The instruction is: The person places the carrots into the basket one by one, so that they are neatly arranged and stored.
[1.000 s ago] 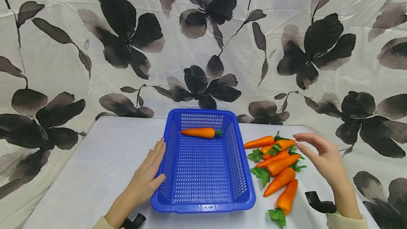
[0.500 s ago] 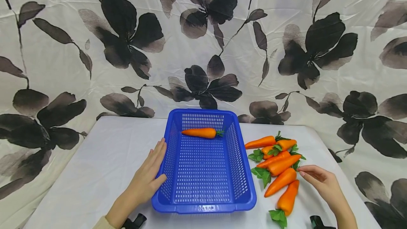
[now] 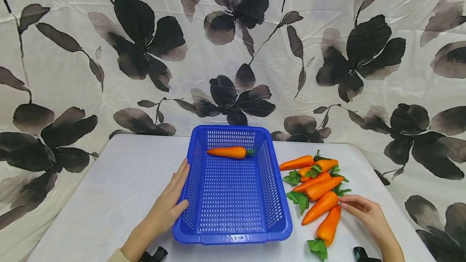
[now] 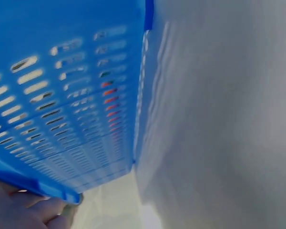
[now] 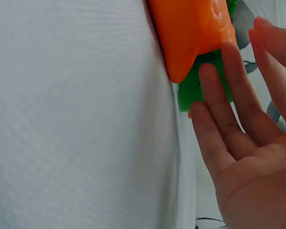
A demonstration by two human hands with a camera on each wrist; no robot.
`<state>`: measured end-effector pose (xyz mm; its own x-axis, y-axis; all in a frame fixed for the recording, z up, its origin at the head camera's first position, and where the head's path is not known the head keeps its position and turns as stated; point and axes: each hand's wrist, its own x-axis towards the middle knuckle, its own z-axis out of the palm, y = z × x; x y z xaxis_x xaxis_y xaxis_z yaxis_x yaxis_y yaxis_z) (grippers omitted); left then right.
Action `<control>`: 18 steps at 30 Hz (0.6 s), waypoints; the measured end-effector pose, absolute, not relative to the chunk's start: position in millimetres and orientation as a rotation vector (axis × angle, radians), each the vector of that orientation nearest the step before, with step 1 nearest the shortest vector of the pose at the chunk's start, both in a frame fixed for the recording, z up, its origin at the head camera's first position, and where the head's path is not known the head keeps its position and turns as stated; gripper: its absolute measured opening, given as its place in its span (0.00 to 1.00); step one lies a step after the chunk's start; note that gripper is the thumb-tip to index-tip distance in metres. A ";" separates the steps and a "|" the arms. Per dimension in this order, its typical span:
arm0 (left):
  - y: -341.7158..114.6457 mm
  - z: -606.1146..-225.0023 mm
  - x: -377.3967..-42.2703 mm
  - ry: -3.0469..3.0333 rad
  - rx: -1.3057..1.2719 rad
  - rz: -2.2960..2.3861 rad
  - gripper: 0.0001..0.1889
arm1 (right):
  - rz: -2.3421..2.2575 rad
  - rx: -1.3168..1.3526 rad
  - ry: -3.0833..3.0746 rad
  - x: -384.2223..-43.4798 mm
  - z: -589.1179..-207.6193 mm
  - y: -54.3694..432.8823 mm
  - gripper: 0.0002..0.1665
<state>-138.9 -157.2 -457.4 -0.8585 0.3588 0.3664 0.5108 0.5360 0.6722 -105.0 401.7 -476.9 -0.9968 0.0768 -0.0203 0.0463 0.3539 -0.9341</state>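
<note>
A blue plastic basket (image 3: 233,237) stands in the middle of the white table (image 3: 120,181), with one orange carrot (image 3: 229,152) lying at its far end. My left hand (image 3: 169,203) lies flat against the basket's left wall (image 4: 62,95), fingers straight, its fingertips (image 4: 19,212) at the rim. Several carrots (image 3: 318,187) with green leaves lie in a pile to the right of the basket. My right hand (image 3: 360,209) is beside the two nearest carrots (image 3: 320,207), fingers straight. In the right wrist view its fingers (image 5: 238,114) touch the green leaves (image 5: 195,86) of a carrot (image 5: 190,33).
A floral black-and-white cloth (image 3: 233,51) hangs behind the table. The table's right edge runs close to my right hand. Black wrist straps (image 3: 154,254) show at the bottom edge.
My right hand has come down from above the carrot pile to the near carrots by the table top. The left hand and basket have not moved.
</note>
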 end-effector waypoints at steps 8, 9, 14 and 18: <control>-152.7 -468.0 -141.1 -2.360 -0.779 -1.625 0.48 | 1.872 -0.054 -2.537 -104.6 -481.2 402.2 0.22; -152.2 -469.0 -141.2 -2.341 -0.774 -1.651 0.48 | 1.888 -0.045 -2.532 -104.5 -481.7 402.4 0.21; -152.3 -476.6 -144.0 -2.275 -0.787 -1.718 0.42 | 1.943 0.000 -2.507 -103.9 -484.1 403.8 0.21; -154.4 -487.4 -149.0 -2.228 -0.805 -1.748 0.35 | 1.885 0.011 -2.560 -103.8 -485.8 405.6 0.20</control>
